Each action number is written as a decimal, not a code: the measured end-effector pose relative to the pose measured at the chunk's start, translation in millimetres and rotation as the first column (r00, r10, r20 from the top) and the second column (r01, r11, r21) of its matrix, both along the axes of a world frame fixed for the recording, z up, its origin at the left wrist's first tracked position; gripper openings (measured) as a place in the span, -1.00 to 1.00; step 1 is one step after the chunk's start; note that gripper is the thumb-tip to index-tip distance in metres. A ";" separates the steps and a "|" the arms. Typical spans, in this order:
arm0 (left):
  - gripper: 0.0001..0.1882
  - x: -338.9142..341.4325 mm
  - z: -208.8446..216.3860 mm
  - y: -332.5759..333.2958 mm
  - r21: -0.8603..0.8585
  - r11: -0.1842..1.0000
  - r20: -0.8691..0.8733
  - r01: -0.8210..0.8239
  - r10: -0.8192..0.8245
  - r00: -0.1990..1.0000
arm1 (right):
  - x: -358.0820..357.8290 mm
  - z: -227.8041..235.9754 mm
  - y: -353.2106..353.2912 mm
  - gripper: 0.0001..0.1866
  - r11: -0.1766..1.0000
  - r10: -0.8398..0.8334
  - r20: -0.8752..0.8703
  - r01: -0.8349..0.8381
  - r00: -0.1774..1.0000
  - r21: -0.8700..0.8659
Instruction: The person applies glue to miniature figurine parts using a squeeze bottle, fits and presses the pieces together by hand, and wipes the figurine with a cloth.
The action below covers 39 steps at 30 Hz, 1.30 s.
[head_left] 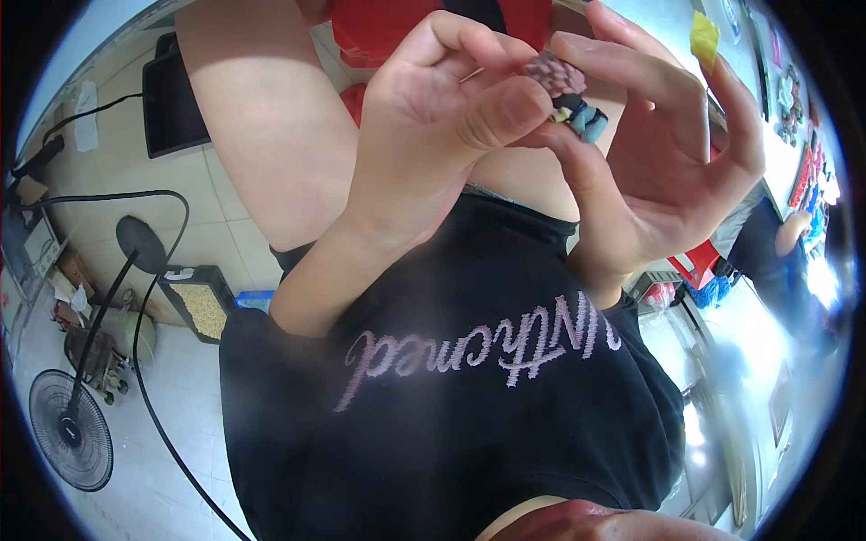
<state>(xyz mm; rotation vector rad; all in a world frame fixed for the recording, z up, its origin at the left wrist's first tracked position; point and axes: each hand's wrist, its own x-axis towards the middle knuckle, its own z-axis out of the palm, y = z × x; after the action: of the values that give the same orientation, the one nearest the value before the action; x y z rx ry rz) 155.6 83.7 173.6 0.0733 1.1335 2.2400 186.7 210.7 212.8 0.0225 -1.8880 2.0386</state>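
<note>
Pinched between my hands is a small figurine [557, 79] with bumpy mauve hair, a dark middle and a teal lower part. My left hand [442, 99] has its thumb against the hair side, with the index finger curled behind. On the other side, my right hand [658, 144] grips it between thumb and index finger, its other fingers raised and bent. A small yellow piece [704, 39] sits at the tip of one raised right finger; whether it is stuck there or lies behind cannot be made out. The fingers hide parts of the figurine.
Beyond my legs is a red seat [370, 36]. To the left stand a black fan [70, 431], a black crate of pale granules [200, 305] and a black cable [144, 361]. At the right, another person in dark clothes [767, 248] is near a cluttered worktable.
</note>
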 end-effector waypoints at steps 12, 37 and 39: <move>-0.64 -3.2 -3.7 -2.2 0.171 0.983 0.114 -0.069 0.050 0.992 | -6.0 2.5 7.6 -0.72 1.000 0.024 0.008 -0.024 1.000 -0.008; -0.65 -2.3 -3.3 0.4 0.072 0.996 -0.023 -0.060 0.062 0.998 | -9.3 2.6 8.2 -0.78 0.992 0.076 0.047 -0.080 0.996 0.096; -0.65 -1.3 -1.9 2.5 0.075 0.995 -0.019 -0.073 0.074 0.997 | -9.8 3.4 9.2 -0.79 0.992 0.076 0.049 -0.080 0.996 0.101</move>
<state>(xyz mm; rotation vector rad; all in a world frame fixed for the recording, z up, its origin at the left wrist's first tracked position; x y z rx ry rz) 154.3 86.2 171.7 0.0884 1.0804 2.3520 177.0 220.0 216.2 0.0788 -2.0492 2.0051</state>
